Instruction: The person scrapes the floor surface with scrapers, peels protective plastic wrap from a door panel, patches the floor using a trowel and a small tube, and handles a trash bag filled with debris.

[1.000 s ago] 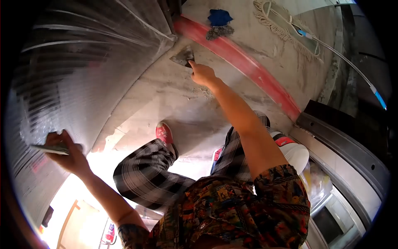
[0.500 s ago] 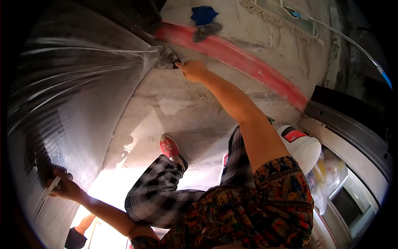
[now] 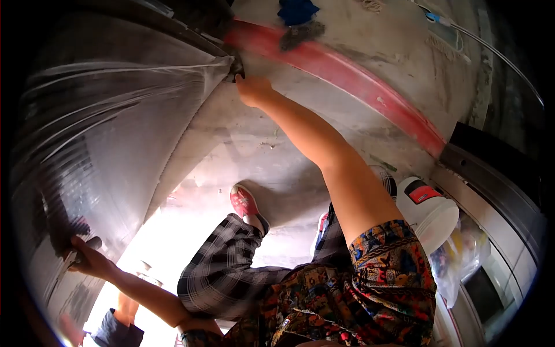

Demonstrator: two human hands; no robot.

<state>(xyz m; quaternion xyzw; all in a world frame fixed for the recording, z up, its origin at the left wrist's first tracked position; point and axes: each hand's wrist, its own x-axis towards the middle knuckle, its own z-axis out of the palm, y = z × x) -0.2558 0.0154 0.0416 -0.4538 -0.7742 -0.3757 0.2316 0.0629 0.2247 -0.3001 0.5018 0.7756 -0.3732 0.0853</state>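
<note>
Translucent plastic film (image 3: 124, 139) covers the left side, with long creases running to a gathered corner near the red strip. My right hand (image 3: 252, 90) reaches to that corner, fingers closed round the end of a dark flat-bladed scraper (image 3: 237, 70), whose blade is mostly hidden at the film's edge. Low on the left, my left hand (image 3: 92, 259) is closed round a flat tool with a round grey handle (image 3: 94, 243), held close against the film. This tool's exact kind is unclear.
A worn red strip (image 3: 347, 75) crosses the floor. Blue cloth (image 3: 298, 11) and a grey rag (image 3: 302, 36) lie beyond it. A mop pole (image 3: 491, 52) is at upper right, a white bucket (image 3: 430, 217) and plastic bag (image 3: 457, 260) at right. Another person's dark sleeve (image 3: 118, 329) shows lower left.
My right hand has moved slightly up and left, taking the scraper into the film's corner, so less blade shows. The left hand's tool has tilted. The other person's arm has come further into view.
</note>
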